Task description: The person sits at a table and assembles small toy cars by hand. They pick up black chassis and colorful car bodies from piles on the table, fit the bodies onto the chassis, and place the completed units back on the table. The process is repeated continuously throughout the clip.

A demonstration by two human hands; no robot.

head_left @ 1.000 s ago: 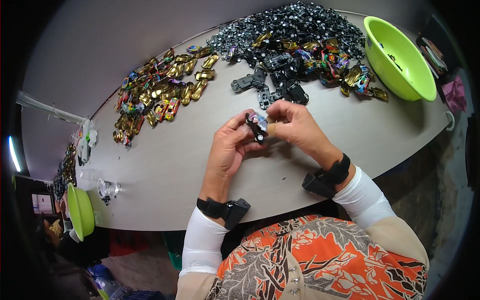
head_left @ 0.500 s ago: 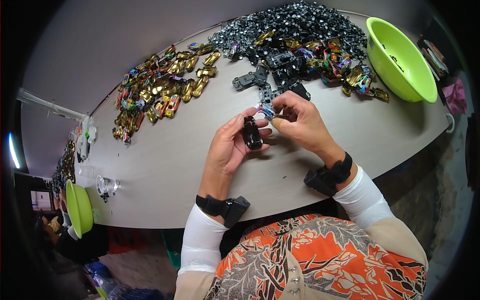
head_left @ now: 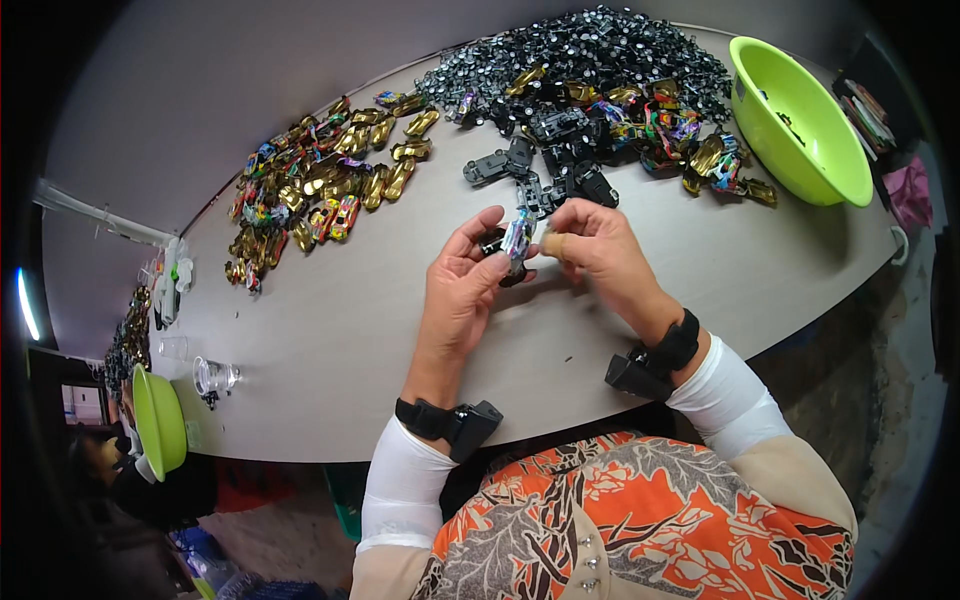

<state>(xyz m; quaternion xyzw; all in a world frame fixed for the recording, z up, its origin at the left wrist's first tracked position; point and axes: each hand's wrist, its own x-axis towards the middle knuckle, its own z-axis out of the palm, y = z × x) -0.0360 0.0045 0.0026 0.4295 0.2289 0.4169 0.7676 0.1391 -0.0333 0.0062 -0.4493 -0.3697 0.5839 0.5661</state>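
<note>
My left hand [head_left: 464, 284] is closed round a small colourful toy car body [head_left: 517, 236], its thumb lying along the side. Against that body sits a black toy car chassis [head_left: 515, 276], partly covered by the fingers. Just right of the car, my right hand [head_left: 606, 254] has thumb and forefinger brought together; whether something is between them is hidden. Beyond both hands lie grey and black chassis pieces [head_left: 490, 166], next to a pile of gold and multicoloured car bodies [head_left: 650, 128].
Gold and coloured toy cars [head_left: 345, 185] are heaped at the far left. A big mound of small wheels [head_left: 590, 55] covers the back. A green basin [head_left: 800, 140] stands at the right, another green basin [head_left: 160, 420] at the left, near a clear plastic cup [head_left: 213, 375].
The colourful body has passed from my right fingers into my left hand, against the black chassis, which has tilted out of full view. My right hand has drawn slightly away from it.
</note>
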